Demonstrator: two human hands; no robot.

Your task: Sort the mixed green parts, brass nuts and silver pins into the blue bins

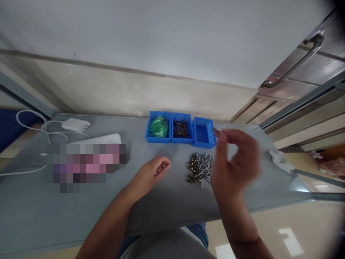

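My right hand (234, 162) is raised over the right side of the pile, blurred by motion. Its thumb and index finger pinch a small metal piece (216, 130), too blurred to name exactly. Low over the grey table, my left hand (156, 169) has loosely curled fingers with a gap to the thumb and nothing seen in it. Between the hands lies a pile of silver rivet-like pins (206, 166) beside brass-coloured screw-like fasteners (193, 165); my right hand hides part of it. Just beyond my right fingertips stands a blue bin (203, 144), its visible floor bare.
Two more blue bins hold green packets (159, 127) and small dark brass fasteners (180, 128). Left on the table (107, 201) are a white charger (76, 125), cables, a white power strip (114, 138) and a pixelated patch. Crumpled white tissue (280, 160) lies at the right edge.
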